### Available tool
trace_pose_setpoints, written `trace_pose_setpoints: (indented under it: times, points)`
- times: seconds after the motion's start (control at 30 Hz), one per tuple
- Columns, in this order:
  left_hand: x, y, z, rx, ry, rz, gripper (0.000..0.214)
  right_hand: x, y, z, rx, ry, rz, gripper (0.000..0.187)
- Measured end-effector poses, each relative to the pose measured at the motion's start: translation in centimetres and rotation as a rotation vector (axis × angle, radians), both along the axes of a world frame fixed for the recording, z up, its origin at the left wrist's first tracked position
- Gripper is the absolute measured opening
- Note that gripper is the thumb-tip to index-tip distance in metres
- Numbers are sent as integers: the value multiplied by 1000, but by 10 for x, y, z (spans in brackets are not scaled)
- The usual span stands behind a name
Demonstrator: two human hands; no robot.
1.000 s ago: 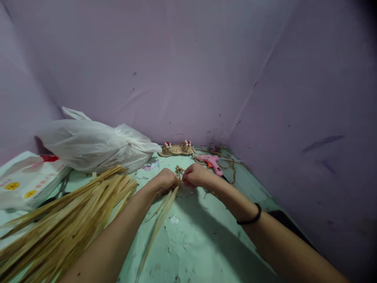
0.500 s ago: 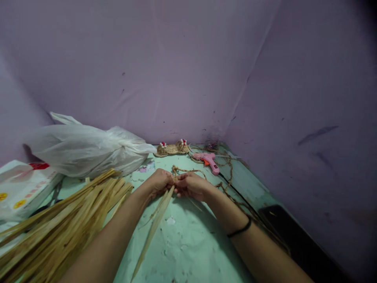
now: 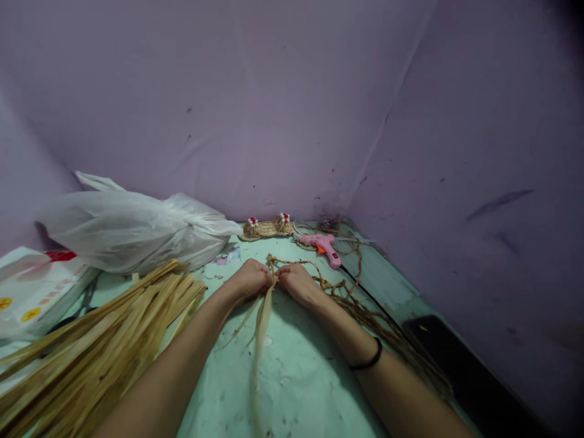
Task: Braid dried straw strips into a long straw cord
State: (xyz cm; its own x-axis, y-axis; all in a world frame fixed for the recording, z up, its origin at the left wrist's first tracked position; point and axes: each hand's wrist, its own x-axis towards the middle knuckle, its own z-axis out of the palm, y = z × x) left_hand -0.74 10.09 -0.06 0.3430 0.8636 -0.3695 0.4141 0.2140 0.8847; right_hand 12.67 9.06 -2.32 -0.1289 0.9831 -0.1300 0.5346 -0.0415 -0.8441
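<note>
My left hand [image 3: 253, 278] and my right hand [image 3: 295, 282] meet near the middle of the green table. Both are closed, pinching pale dried plant fibre strips [image 3: 264, 316] between them. Loose ends of the strips hang down toward me. Just beyond my fingers, a twisted brown fibre cord [image 3: 298, 263] rises from the work and runs off to the right, joining a longer heap of cord beside my right forearm. The fingertips are partly hidden, so the exact grip is unclear.
A bundle of dried strips [image 3: 114, 340] lies at the left. Behind it are a white plastic bag [image 3: 132, 231] and a printed white package [image 3: 41, 292]. Woven slippers [image 3: 267, 229] sit by the wall. A pink glue gun [image 3: 326, 248] and a dark phone-like slab [image 3: 438, 340] are at the right.
My hands have turned with knuckles up and drawn slightly apart. The hanging strip has swung from slanting left to nearly straight down.
</note>
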Motion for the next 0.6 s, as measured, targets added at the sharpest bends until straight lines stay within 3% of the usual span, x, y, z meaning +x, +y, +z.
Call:
trace_pose_setpoints:
  times: [0.27,0.6]
  points:
    - [-1,0,0,27,18,-51,7,-1,-6,5,-156,252,-98,4]
    - [-9,5,2,219,275,-56,9,-2,-5,14,-280,346,-156,6]
